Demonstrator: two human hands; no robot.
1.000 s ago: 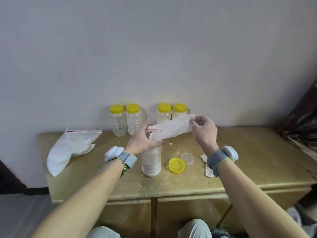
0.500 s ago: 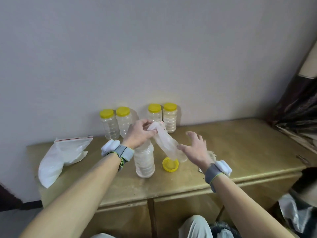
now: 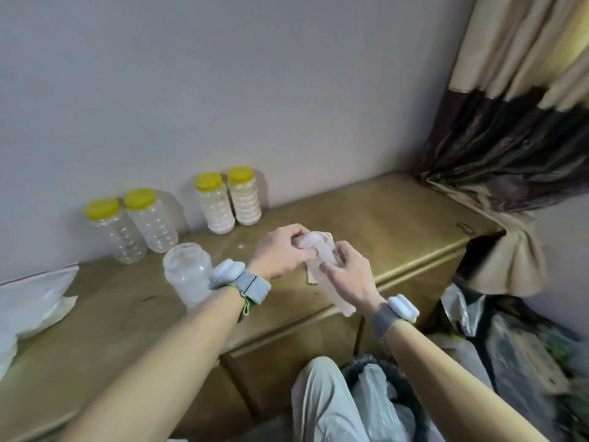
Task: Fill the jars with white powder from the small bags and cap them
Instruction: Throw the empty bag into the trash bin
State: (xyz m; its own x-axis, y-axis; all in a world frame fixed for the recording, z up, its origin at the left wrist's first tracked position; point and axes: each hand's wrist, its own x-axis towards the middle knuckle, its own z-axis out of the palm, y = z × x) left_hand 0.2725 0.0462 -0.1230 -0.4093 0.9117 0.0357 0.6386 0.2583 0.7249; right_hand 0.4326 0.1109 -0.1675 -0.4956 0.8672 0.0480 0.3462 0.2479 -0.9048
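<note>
While the bin (image 3: 376,387) with its plastic liner waits beside the person's knee at the bottom of the view, both hands work above it. The right hand (image 3: 347,275) and the left hand (image 3: 283,253) are closed on the small bag (image 3: 314,242), with fingers and thumbs curled round it and pinching it from either side. It hangs limp and crumpled between them, its tail trailing below the right wrist, and it looks emptied.

A second ago that bag lay stretched between the same hands with its mouth tipped onto the open jar (image 3: 188,275). Half a second ago it hung from the left hand alone while the right was spread. Since then it has been carried clear of the jar to the right, over the desk's (image 3: 382,218) front edge, and the head has swung that way too. I judge the pouring for this jar finished and the bag headed for the bin.

The jar stands uncapped behind the left wrist, with white powder inside. Its yellow cap is not in sight, probably hidden by the left arm, and capping looks like the next step.

Further left lies a large bag of powder (image 3: 28,301). Against the wall stand two empty capped jars (image 3: 124,231) and two filled capped jars (image 3: 229,202).
</note>
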